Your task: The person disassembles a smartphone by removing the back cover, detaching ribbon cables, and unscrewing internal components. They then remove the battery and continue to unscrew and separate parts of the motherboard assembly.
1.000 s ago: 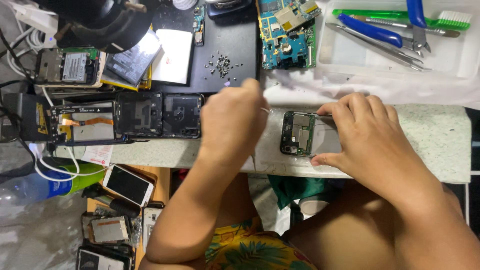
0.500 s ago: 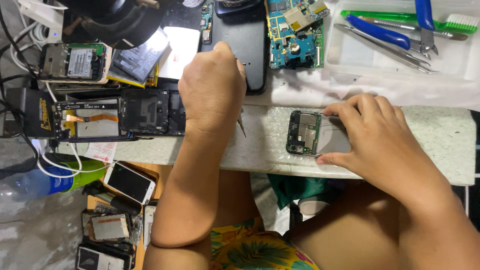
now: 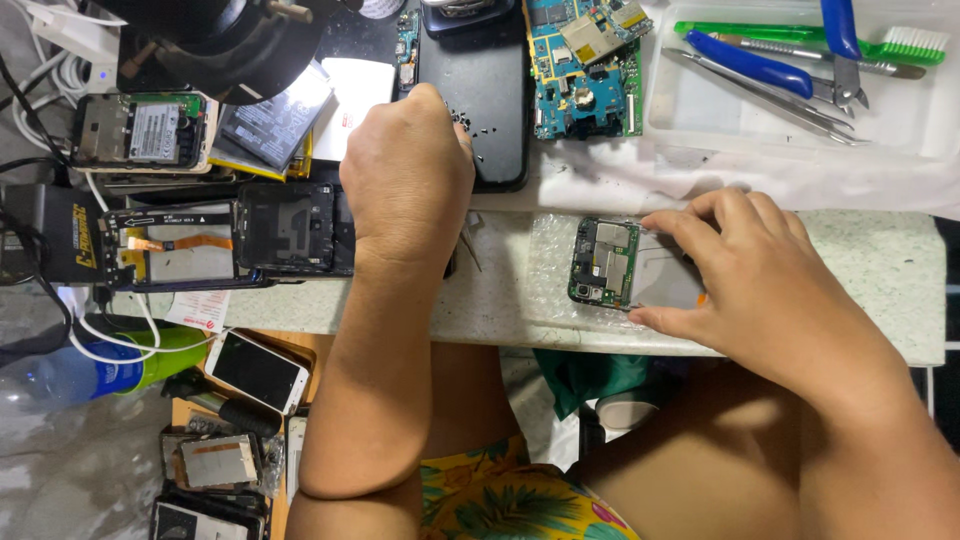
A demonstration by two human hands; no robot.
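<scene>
Black screws lie under my closed left hand, tool tip below; contents unclear. Right hand, fingers spread, steadies the opened phone. Advise picking singly.

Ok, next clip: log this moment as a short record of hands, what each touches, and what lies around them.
left hand: fist over small loose screws on a black tray; thin tool tip shows below it
right hand: steadies an opened phone on the pale work slab
behind: blue circuit board, clear tray with blue-handled pliers
left side: opened phone shells
</scene>
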